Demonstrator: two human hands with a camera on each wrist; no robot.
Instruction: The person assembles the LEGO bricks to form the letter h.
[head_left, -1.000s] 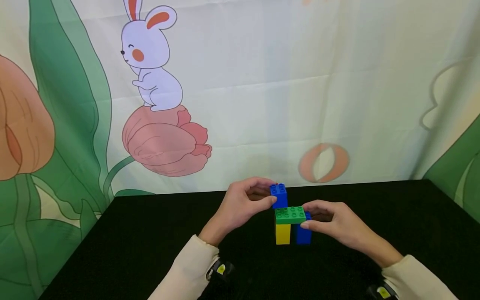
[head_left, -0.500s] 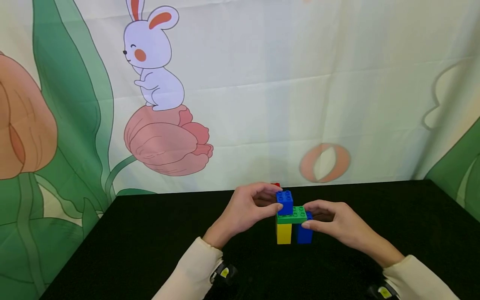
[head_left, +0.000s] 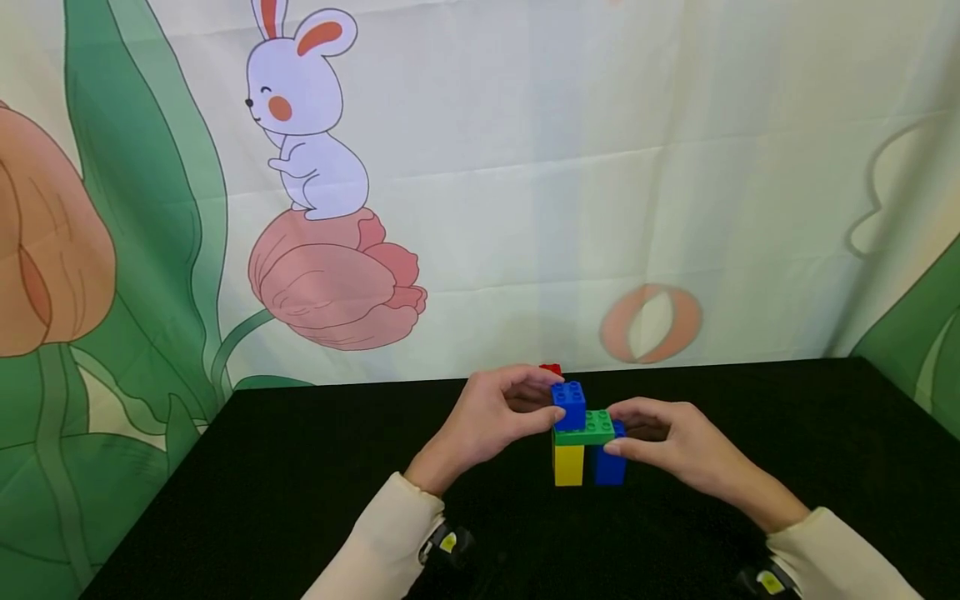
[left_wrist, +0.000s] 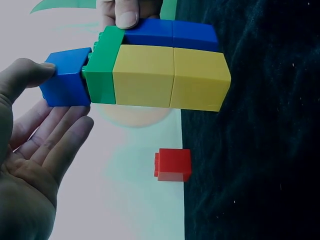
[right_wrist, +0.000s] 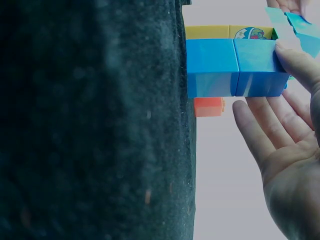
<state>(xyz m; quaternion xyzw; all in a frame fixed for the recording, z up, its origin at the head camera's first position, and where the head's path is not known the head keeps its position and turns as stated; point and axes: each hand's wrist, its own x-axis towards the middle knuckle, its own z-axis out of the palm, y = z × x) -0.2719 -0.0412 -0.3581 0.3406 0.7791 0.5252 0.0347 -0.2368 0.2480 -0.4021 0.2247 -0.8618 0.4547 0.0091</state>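
My left hand (head_left: 491,417) pinches a square blue building brick (head_left: 572,412) between thumb and fingers. This brick sits at the left end of a long green brick (head_left: 600,427); in the left wrist view, green studs show in a slight gap between them. Below the green brick stand a column of yellow bricks (left_wrist: 145,75) on the left and one of blue bricks (right_wrist: 212,65) on the right, each two high. My right hand (head_left: 678,442) holds the upper blue brick of the right column, its thumb (right_wrist: 297,62) on the near side.
A loose red brick (left_wrist: 174,164) lies behind the structure near the far edge of the black-covered table (head_left: 300,483). A printed curtain (head_left: 487,208) with a rabbit and flowers hangs behind the table.
My left hand has moved down and slightly right, bringing the square blue brick onto the green one, then stayed there. My right hand has kept its place on the blue column.
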